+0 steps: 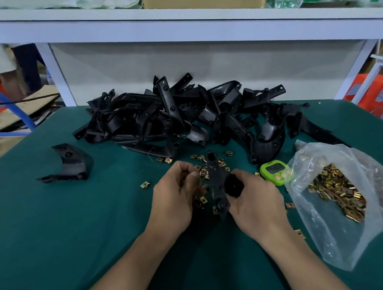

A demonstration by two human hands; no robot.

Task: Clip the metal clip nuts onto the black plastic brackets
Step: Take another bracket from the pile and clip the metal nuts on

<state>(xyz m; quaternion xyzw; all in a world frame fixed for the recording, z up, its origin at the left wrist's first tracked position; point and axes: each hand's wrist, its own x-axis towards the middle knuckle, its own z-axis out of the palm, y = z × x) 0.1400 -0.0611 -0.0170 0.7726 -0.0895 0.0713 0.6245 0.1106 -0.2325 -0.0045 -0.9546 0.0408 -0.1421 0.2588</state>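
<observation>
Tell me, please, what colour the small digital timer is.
Lime green, with pink buttons; head view.

A black plastic bracket (217, 186), elongated with round bosses, is being held tilted above the green table surface (71, 227). A large heap of similar curved black plastic brackets (187, 118) is lying at the far side of the table, and one single curved black bracket (70, 165) is resting apart at the left. Small brass-coloured metal clip nuts (204, 158) are lying scattered beneath the held bracket; many more are being contained in a clear plastic bag (339, 192) at the right.
</observation>
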